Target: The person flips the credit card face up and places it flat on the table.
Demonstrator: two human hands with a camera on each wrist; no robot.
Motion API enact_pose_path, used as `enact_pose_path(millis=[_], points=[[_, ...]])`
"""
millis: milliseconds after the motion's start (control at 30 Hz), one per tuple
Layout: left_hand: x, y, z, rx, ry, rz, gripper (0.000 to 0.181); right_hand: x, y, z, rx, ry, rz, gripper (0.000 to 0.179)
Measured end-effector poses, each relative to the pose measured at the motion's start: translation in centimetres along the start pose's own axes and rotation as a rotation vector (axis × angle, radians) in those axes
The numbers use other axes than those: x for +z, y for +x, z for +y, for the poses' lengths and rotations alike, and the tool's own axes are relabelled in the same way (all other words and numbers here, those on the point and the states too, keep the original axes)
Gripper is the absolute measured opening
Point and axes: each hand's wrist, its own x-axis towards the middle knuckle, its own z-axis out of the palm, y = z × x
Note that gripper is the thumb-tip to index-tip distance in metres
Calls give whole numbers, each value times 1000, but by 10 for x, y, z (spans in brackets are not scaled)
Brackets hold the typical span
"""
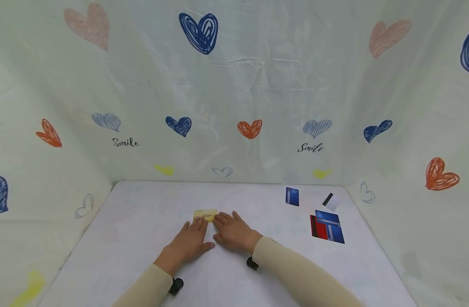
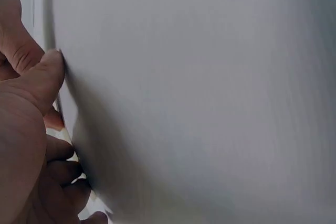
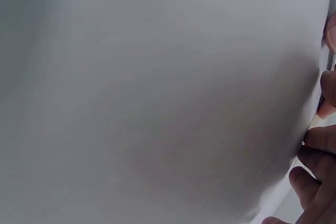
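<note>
A small yellow card (image 1: 204, 212) with dark script on it lies flat on the white table (image 1: 153, 209). My left hand (image 1: 191, 242) rests palm down, its fairly straight fingertips touching the card's near left part, thumb spread to the right. From the other side, my right hand (image 1: 234, 232) lays its fingertips on the card's right edge, the fingers slightly bent. In the left wrist view the thumb and fingers (image 2: 63, 192) touch the white surface. The right wrist view shows fingers (image 3: 317, 169) at its right edge; the card is hidden there.
To the right lie a blue card (image 1: 292, 196), a white card with a black stripe (image 1: 328, 199), another blue card (image 1: 335, 224) and a red card (image 1: 318, 229) partly under it. A heart-printed curtain (image 1: 234, 98) surrounds the table's back and sides.
</note>
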Motion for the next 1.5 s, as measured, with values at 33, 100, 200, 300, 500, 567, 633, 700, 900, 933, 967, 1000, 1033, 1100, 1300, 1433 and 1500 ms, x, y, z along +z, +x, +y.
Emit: enact_pose_path(millis=[33, 100, 200, 300, 500, 567, 633, 700, 900, 933, 967, 1000, 1033, 1100, 1300, 1433, 1500], points=[[-1, 0, -5, -7, -5, 5, 85, 0, 5, -3, -2, 0, -6, 61], [-3, -2, -14, -21, 1, 3, 87, -1, 13, -10, -8, 2, -15, 61], [-7, -4, -25, -31, 0, 1, 90, -3, 23, -17, -16, -6, -31, 62], [-11, -7, -32, -37, -2, 0, 94, -5, 31, -23, -16, -5, -36, 62], [-15, -10, -39, -47, -27, 7, 98, -10, 39, -28, 0, 21, -57, 62], [-14, -10, -40, -54, -24, 4, 99, -8, 39, -28, -1, 20, -62, 63], [-14, -10, -40, -61, -20, 3, 100, -7, 40, -28, -3, 19, -66, 63], [-13, -9, -40, -65, -16, 3, 101, -6, 40, -27, -3, 23, -66, 63], [-10, -7, -42, -70, -9, 3, 102, -4, 39, -23, -2, 44, -65, 64], [-10, -7, -42, -71, -7, 2, 102, -3, 38, -22, -4, 43, -65, 65], [-9, -7, -42, -74, -5, 1, 102, -3, 37, -21, -5, 43, -64, 65], [-9, -7, -42, -77, -5, 0, 101, -2, 36, -19, -5, 44, -61, 65], [-10, -7, -41, -80, -3, -2, 101, -3, 34, -17, -5, 45, -60, 66], [-10, -5, -40, -88, -4, -3, 101, -2, 30, -11, 5, 62, -57, 67], [-10, -4, -38, -122, -31, -29, 102, 5, 8, 26, 99, 181, -36, 74], [-12, -5, -37, -124, -55, -37, 101, 9, -12, 62, 170, 224, -5, 76], [-13, -6, -37, -121, -70, -36, 101, 11, -23, 81, 203, 235, 8, 76]])
